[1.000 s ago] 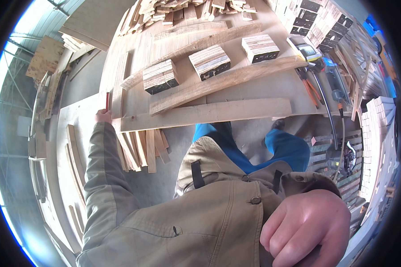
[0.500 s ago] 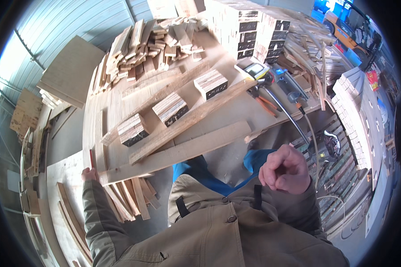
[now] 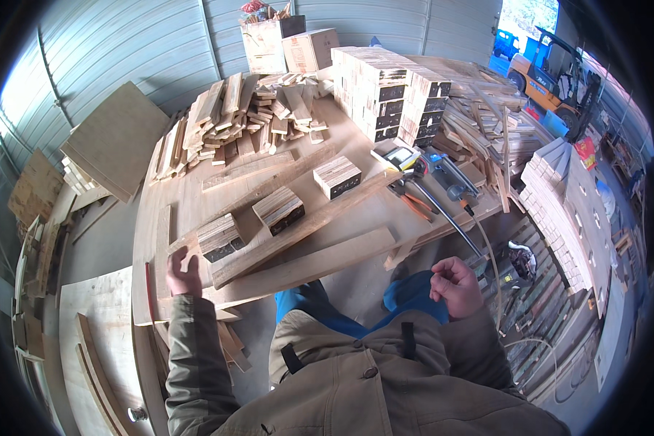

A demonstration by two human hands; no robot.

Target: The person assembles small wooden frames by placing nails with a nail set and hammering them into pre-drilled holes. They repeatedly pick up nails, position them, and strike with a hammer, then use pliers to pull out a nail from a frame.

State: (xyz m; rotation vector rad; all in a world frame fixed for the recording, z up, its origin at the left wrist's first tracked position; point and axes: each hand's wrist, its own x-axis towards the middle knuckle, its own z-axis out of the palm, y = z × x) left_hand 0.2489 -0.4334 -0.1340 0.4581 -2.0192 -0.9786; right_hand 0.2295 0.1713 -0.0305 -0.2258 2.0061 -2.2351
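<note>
My left hand point(image 3: 184, 275) is raised over the left front corner of the wooden table, fingers apart and nothing visible in it. Just past it lies a striped, layered wood block point(image 3: 219, 234) with a dark marked end. Two similar blocks, a middle one point(image 3: 278, 208) and a right one point(image 3: 337, 176), continue the row between a rear batten point(image 3: 261, 185) and a front batten point(image 3: 305, 227). A loose board point(image 3: 327, 260) runs along the front edge. A thin red stick point(image 3: 149, 291) lies left of my left hand. My right hand point(image 3: 455, 288), loosely curled, hovers off the table before my right thigh; no object shows in it.
A heap of wood offcuts point(image 3: 240, 116) covers the table's back left, beside a tall stack of blocks point(image 3: 385, 91). Pliers with orange handles point(image 3: 414, 205), a yellow-and-grey tool point(image 3: 400, 156) and a corded power tool point(image 3: 450, 174) lie at the right. A slatted pallet point(image 3: 538, 312) and forklift point(image 3: 548, 76) stand beyond.
My left hand has let go of the front board's left end and moved right, its fingers now apart. My right hand has drawn slightly lower in depth and stays curled. The view has tilted upward.
</note>
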